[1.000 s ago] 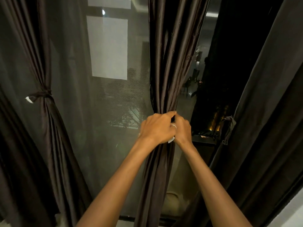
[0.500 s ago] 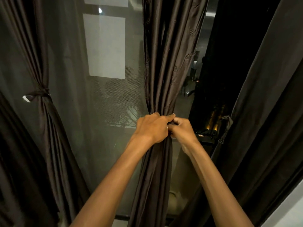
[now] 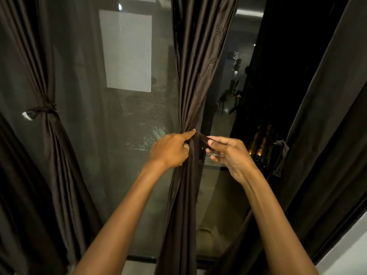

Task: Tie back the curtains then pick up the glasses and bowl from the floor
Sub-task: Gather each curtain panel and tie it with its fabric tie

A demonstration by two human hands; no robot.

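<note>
Head view: the left hand (image 3: 170, 149) grips the gathered middle curtain (image 3: 190, 76) at its waist, forefinger laid along the bunch. The right hand (image 3: 228, 153) pinches the end of the tie (image 3: 203, 138), drawn out just beside it. The knot does not look finished. If the left hand lets go before the tie is cinched, the folds will likely spread and the tie may slide down the slick cloth. The pinch is slight, so a hard pull may slip it free. The left curtain (image 3: 43, 80) is tied. The strap (image 3: 280, 157) on the right curtain (image 3: 327, 96) hangs loose. The glasses and bowl are out of view.
</note>
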